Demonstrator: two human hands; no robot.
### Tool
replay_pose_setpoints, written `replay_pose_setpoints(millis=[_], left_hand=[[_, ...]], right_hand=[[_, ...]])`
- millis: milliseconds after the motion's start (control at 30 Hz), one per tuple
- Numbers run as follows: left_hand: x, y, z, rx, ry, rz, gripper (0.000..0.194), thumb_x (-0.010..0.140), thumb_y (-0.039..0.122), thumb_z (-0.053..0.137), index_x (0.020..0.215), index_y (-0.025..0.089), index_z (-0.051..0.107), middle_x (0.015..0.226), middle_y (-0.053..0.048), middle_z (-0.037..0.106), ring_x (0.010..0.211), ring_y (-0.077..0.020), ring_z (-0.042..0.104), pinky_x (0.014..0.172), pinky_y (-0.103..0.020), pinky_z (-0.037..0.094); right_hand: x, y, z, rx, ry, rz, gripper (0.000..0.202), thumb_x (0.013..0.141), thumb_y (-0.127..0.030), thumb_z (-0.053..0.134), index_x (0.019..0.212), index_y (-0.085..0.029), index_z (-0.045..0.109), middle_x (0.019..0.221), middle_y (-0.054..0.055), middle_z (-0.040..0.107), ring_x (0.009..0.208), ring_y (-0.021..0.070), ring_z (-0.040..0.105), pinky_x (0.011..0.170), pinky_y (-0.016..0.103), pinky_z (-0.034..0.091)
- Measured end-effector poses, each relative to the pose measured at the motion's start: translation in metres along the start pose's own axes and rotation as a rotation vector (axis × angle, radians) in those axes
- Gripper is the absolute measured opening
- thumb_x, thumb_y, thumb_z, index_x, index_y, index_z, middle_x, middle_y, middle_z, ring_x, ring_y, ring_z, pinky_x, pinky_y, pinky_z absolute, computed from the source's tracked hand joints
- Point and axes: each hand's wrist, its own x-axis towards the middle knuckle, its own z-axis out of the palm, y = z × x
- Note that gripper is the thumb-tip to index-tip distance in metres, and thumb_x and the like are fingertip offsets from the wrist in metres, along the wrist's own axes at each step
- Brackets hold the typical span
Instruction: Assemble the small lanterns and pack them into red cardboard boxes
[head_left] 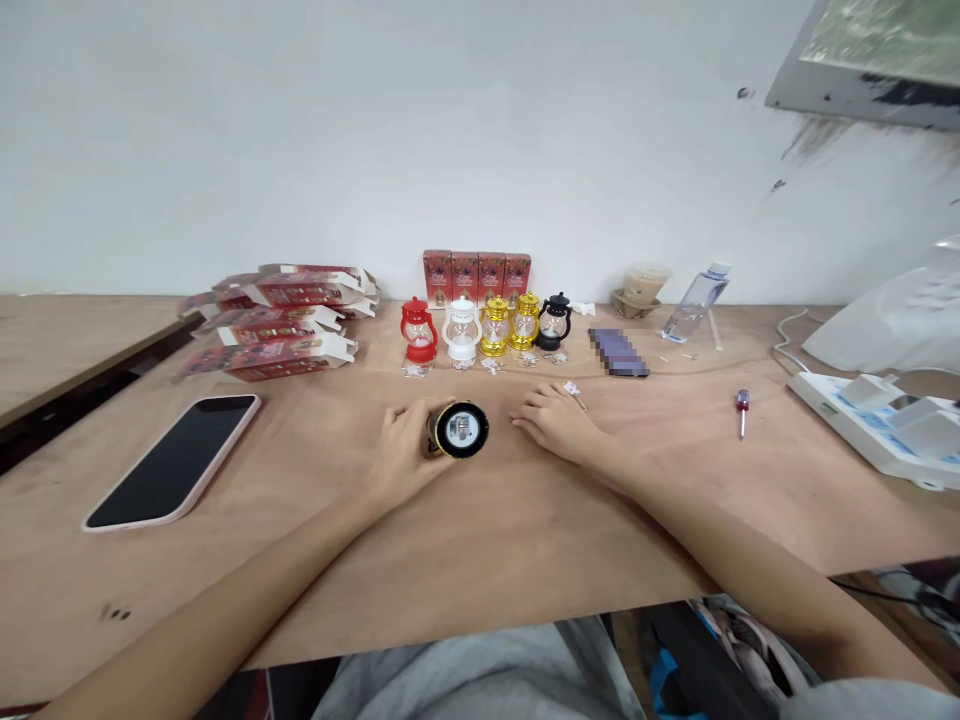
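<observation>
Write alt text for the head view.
A person's left hand holds a round, black-based item with its underside showing, the right hand apart from it, over a wooden table. Behind stand five small lanterns, red, white, two gold and black, before four red boxes. A pile of red cartons lies left, a screwdriver right.

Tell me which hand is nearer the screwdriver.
Right. The right hand is to the left of the screwdriver, with a gap between them; the left hand is farther left, holding a lantern.
</observation>
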Motion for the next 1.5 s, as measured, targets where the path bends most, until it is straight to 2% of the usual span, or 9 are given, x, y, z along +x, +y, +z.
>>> replay_pose_setpoints(millis=[167, 300, 367, 533, 833, 967, 1100, 1300, 1500], left_hand=[[-0.001, -0.004, 0.002, 0.034, -0.003, -0.007, 0.044, 0.076, 0.036, 0.06, 0.115, 0.021, 0.046, 0.116, -0.008, 0.063, 0.105, -0.0277, 0.059, 0.088, -0.043, 0.036], [-0.002, -0.005, 0.004, 0.057, -0.026, 0.036, 0.045, 0.077, 0.037, 0.06, 0.116, 0.022, 0.045, 0.118, -0.007, 0.063, 0.107, -0.0257, 0.058, 0.089, -0.04, 0.034], [-0.003, -0.003, 0.004, 0.07, -0.035, 0.063, 0.045, 0.077, 0.038, 0.06, 0.117, 0.022, 0.045, 0.119, -0.007, 0.062, 0.108, -0.0241, 0.058, 0.089, -0.038, 0.033], [-0.004, 0.002, 0.003, 0.099, -0.05, 0.102, 0.044, 0.079, 0.042, 0.057, 0.117, 0.022, 0.047, 0.116, -0.007, 0.064, 0.107, -0.023, 0.058, 0.087, -0.036, 0.033], [-0.005, 0.001, 0.007, 0.12, 0.013, 0.195, 0.042, 0.08, 0.039, 0.057, 0.117, 0.021, 0.046, 0.113, -0.008, 0.065, 0.104, -0.0219, 0.06, 0.085, -0.035, 0.032], [-0.006, 0.0, 0.006, 0.124, 0.031, 0.244, 0.043, 0.081, 0.039, 0.057, 0.118, 0.021, 0.045, 0.113, -0.008, 0.065, 0.103, -0.0219, 0.06, 0.084, -0.035, 0.031], [-0.007, -0.001, 0.004, 0.151, 0.053, 0.267, 0.041, 0.082, 0.038, 0.055, 0.119, 0.022, 0.047, 0.114, -0.008, 0.065, 0.101, -0.0228, 0.06, 0.082, -0.035, 0.031], [-0.008, 0.004, 0.003, 0.192, 0.117, 0.23, 0.036, 0.081, 0.035, 0.055, 0.114, 0.022, 0.053, 0.11, -0.009, 0.066, 0.098, -0.0243, 0.059, 0.079, -0.036, 0.032], [-0.005, 0.005, 0.003, 0.209, 0.133, 0.202, 0.04, 0.078, 0.036, 0.059, 0.113, 0.02, 0.051, 0.105, -0.008, 0.068, 0.093, -0.0235, 0.062, 0.078, -0.035, 0.034]], right_hand=[[0.0, -0.007, -0.006, 0.162, 0.207, -0.013, 0.018, 0.089, -0.024, 0.052, 0.079, -0.019, 0.066, 0.078, 0.006, 0.066, 0.078, 0.0184, 0.054, 0.073, 0.033, 0.039], [-0.003, -0.034, -0.029, 0.451, 0.5, 0.041, 0.014, 0.089, -0.023, 0.052, 0.084, -0.021, 0.064, 0.079, 0.004, 0.066, 0.077, 0.0153, 0.059, 0.071, 0.031, 0.045], [-0.004, -0.047, -0.037, 0.522, 0.541, 0.025, 0.012, 0.088, -0.023, 0.053, 0.085, -0.023, 0.064, 0.078, 0.003, 0.066, 0.075, 0.015, 0.06, 0.07, 0.031, 0.047], [-0.005, -0.058, -0.031, 0.562, 0.563, -0.099, 0.01, 0.088, -0.024, 0.054, 0.086, -0.023, 0.064, 0.079, 0.003, 0.065, 0.075, 0.0148, 0.059, 0.07, 0.032, 0.046], [-0.007, -0.063, -0.032, 0.545, 0.542, -0.05, 0.012, 0.089, -0.025, 0.052, 0.083, -0.021, 0.061, 0.086, 0.005, 0.061, 0.079, 0.0145, 0.059, 0.074, 0.031, 0.048], [-0.004, -0.066, -0.032, 0.827, 0.535, 0.095, 0.012, 0.083, -0.031, 0.061, 0.085, -0.021, 0.054, 0.091, 0.006, 0.062, 0.086, 0.016, 0.061, 0.079, 0.033, 0.05], [-0.002, -0.067, -0.026, 1.217, 0.308, 0.208, 0.03, 0.078, -0.039, 0.065, 0.096, -0.021, 0.048, 0.097, 0.006, 0.063, 0.09, 0.0157, 0.063, 0.079, 0.032, 0.052], [-0.003, -0.071, -0.019, 1.313, 0.251, 0.178, 0.03, 0.082, -0.045, 0.058, 0.097, -0.02, 0.049, 0.096, 0.006, 0.06, 0.091, 0.0158, 0.06, 0.08, 0.032, 0.05], [-0.001, -0.024, -0.023, 1.077, 0.38, 0.105, 0.032, 0.083, -0.038, 0.059, 0.109, -0.022, 0.049, 0.104, 0.007, 0.061, 0.089, 0.0164, 0.06, 0.083, 0.034, 0.049]])
